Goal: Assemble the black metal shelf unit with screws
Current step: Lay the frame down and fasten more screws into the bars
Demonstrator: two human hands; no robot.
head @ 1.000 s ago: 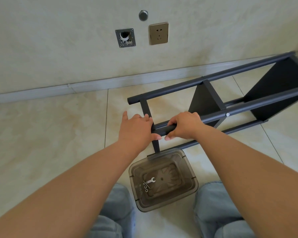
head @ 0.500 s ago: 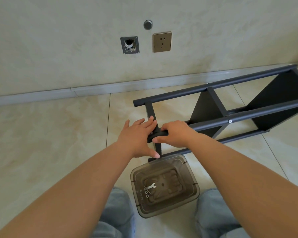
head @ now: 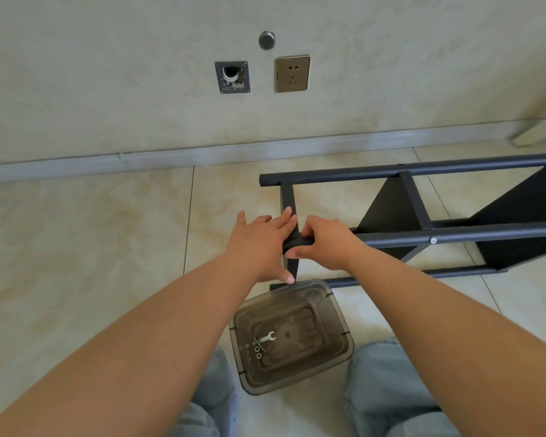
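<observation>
Our right hand [head: 323, 242] grips the near tube end of the black shelf frame [head: 423, 238], lying sideways on floor tiles; left hand [head: 259, 244] rests flat-fingered against its crossbar. Bare tile lies leftward.

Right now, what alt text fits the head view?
Two bare hands work at the end of a black shelf frame lying on its side on a tiled floor: the right hand grips a tube end, the left hand rests flat on the crossbar. A smoky plastic bin below holds a small wrench.

Matt black metal shelf frame [head: 454, 238]
</observation>
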